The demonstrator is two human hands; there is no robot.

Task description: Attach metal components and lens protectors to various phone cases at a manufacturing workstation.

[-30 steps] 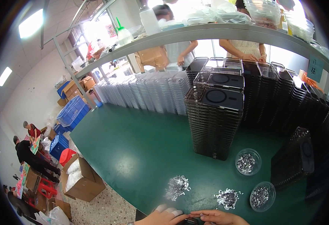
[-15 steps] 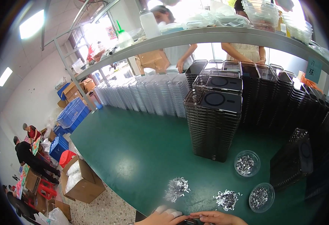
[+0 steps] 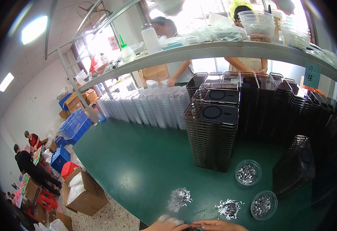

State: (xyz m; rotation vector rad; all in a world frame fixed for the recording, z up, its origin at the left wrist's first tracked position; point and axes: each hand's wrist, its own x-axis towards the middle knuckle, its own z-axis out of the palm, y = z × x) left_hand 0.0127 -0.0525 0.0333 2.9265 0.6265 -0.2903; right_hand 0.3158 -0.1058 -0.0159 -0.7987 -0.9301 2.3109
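Observation:
At the lower edge, my left hand [image 3: 166, 224], with white coverings on several fingers, is closed on a dark phone case [image 3: 193, 229]. Most of that case is cut off by the picture's edge. My right hand [image 3: 220, 225] meets it from the right, thumb and forefinger close together; whatever they pinch is too small to make out. Just beyond my hands lie two loose piles of small silvery pieces, a left pile [image 3: 180, 199] and a right pile [image 3: 230, 209]. More such pieces fill a near clear bowl [image 3: 275, 208] and a farther clear bowl [image 3: 259, 174].
On the green table [image 3: 130, 161] a tall stack of dark phone cases [image 3: 211, 142] stands mid-table. Another dark stack [image 3: 296, 169] leans at right. Rows of clear cases [image 3: 145, 109] line the back under a metal shelf [image 3: 199, 49]. Two people work across the table.
The view has tilted slightly, so the table's things sit a little lower and further left. My hands stay together at the lower edge, with less of the phone case showing.

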